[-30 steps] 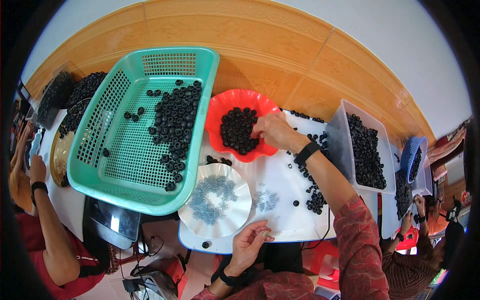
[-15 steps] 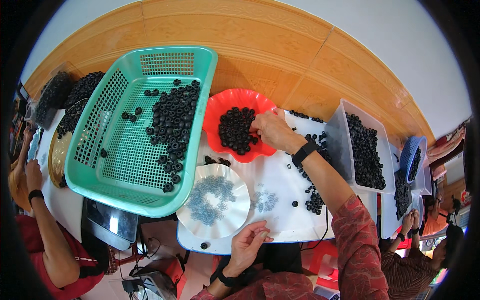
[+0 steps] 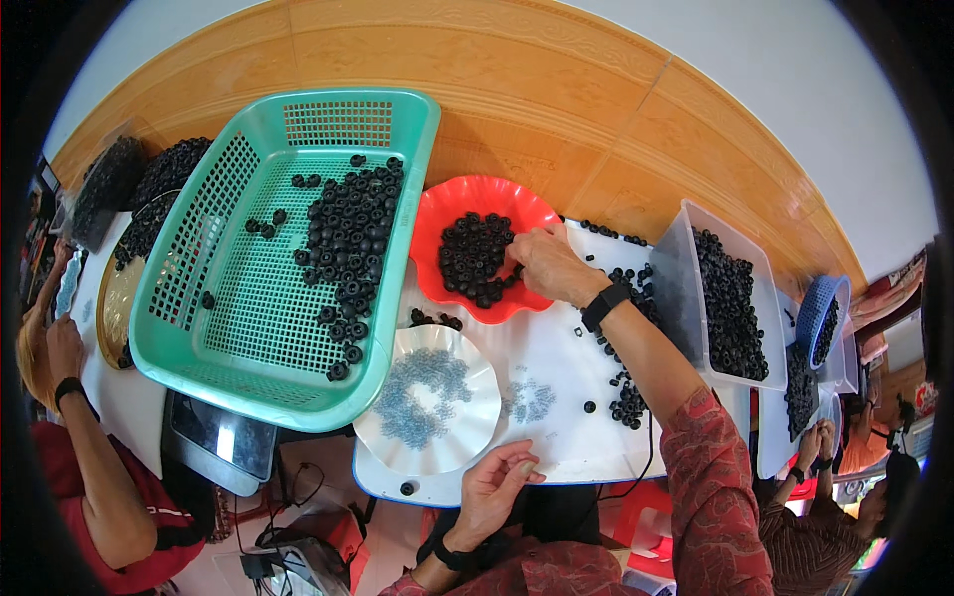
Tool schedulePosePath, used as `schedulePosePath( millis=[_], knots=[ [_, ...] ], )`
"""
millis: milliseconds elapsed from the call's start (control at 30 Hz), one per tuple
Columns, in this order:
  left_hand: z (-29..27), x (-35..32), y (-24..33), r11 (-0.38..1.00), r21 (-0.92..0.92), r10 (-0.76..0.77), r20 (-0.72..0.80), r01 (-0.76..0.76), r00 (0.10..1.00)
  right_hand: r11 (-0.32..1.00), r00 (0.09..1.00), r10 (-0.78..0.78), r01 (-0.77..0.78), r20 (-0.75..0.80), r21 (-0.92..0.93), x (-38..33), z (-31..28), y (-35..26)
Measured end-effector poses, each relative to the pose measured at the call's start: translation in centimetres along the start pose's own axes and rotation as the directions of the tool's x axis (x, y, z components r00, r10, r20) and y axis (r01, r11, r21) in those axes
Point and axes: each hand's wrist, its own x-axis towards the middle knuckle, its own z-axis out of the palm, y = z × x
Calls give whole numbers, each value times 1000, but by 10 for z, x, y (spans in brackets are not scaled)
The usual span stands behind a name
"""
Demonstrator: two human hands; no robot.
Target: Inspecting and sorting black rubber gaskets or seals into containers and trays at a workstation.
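change is slight: the right hand point(image 3: 555, 266) stays in the wavy-rimmed red plastic bowl point(image 3: 435, 211), grip hidden, so work continues there.

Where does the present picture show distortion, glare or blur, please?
Head view: the brown panel bends into an arc; same head view: bright glare sits on the dark device; head view again: right hand and left hand show no strong motion blur, but the clear pieces are too small to resolve well.
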Motion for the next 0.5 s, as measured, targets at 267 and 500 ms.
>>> schedulePosePath(
  millis=[267, 500],
  knots=[
    [-1, 0, -1, 1000, -1, 14, 9, -14, 1000, 977, 992, 37, -10, -122, 215, 6, 2, 12],
    [-1, 0, -1, 1000, -15, 10, 11, -9, 1000, 985, 969, -49, 87, -241, 152, 5, 3, 14]
  ],
)
